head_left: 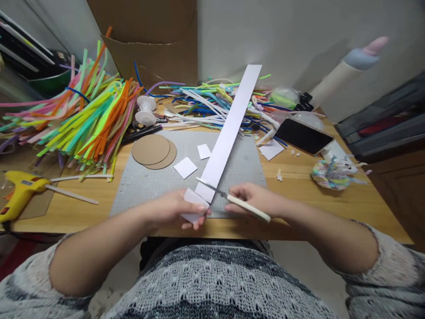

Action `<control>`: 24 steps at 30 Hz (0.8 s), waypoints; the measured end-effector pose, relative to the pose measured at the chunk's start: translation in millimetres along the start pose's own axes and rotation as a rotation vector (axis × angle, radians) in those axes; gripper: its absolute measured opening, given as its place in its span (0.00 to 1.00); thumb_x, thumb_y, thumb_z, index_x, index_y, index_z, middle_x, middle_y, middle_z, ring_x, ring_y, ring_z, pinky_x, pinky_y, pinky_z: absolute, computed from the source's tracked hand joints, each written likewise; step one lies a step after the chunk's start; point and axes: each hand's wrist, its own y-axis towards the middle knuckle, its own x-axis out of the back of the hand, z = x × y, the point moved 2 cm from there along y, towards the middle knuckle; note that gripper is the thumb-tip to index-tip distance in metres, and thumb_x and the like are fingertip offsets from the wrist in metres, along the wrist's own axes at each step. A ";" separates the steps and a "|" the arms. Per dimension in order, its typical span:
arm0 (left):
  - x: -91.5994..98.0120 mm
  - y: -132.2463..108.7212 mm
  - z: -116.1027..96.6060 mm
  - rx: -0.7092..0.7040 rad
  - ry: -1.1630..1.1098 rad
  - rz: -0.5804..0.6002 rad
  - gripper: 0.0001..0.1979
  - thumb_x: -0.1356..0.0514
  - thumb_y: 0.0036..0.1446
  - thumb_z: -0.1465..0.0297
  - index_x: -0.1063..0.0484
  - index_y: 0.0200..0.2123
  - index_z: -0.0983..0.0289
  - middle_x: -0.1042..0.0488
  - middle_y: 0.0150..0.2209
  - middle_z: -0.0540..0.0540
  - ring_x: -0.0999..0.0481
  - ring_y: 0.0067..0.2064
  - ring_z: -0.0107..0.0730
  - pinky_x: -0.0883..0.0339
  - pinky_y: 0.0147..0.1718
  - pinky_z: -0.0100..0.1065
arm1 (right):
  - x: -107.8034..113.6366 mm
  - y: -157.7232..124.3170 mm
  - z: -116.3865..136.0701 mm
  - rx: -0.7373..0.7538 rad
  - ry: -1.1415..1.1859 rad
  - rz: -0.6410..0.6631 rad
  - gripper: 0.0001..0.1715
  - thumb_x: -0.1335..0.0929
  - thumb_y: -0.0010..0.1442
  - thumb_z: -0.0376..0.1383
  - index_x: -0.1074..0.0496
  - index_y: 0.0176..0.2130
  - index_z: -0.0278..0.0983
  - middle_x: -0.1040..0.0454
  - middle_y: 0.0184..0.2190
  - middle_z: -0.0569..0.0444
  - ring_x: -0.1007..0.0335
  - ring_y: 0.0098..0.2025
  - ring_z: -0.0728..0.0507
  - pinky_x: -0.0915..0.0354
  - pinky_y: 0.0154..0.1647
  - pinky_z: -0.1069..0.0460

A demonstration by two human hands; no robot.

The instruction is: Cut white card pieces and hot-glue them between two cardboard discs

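Note:
My left hand [181, 208] is closed, thumb on top, on a white paper piece [194, 195] at the near end of a long white paper strip [232, 128]. The strip slants up and away to the right over the grey cutting mat [249, 164]. In my right hand [255, 199] is a pair of scissors [245, 207] with cream handles. One blade lies across the strip's lower end, just above my left fingers; the other blade is not clearly visible. Two white paper squares [185, 168] lie left of the strip, near two overlapping cardboard discs [151, 149].
Bundled pipe cleaners [96, 119] fill the left side, above a yellow glue gun [25, 190]. More loose pipe cleaners [206, 106] lie behind the mat, near a ribbon spool [146, 110]. At right are a dark phone [304, 135] and a fuzzy pastel figure [334, 173].

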 end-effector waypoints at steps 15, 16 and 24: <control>51.0 34.9 -45.0 -0.125 1.581 -1.063 0.33 0.39 0.53 0.58 0.41 0.55 0.75 0.33 0.49 0.71 0.34 0.52 0.54 0.40 0.50 0.44 | 36.2 36.0 -20.5 0.443 0.357 -0.735 0.23 0.30 0.50 0.52 0.41 0.25 0.38 0.36 0.13 0.62 0.40 0.14 0.52 0.44 0.15 0.56; 52.5 36.5 -43.1 -0.108 1.593 -1.052 0.35 0.39 0.53 0.57 0.41 0.55 0.76 0.33 0.49 0.71 0.34 0.53 0.55 0.40 0.50 0.44 | 36.6 36.1 -21.2 0.454 0.354 -0.734 0.23 0.30 0.50 0.51 0.41 0.25 0.38 0.36 0.13 0.62 0.40 0.14 0.52 0.44 0.15 0.56; 57.1 26.4 -45.2 -0.030 1.623 -0.963 0.46 0.37 0.47 0.52 0.48 0.62 0.73 0.37 0.57 0.73 0.38 0.58 0.59 0.44 0.53 0.48 | 37.5 41.7 -24.7 0.436 0.360 -0.692 0.24 0.30 0.49 0.52 0.42 0.25 0.39 0.35 0.13 0.63 0.40 0.14 0.52 0.43 0.15 0.56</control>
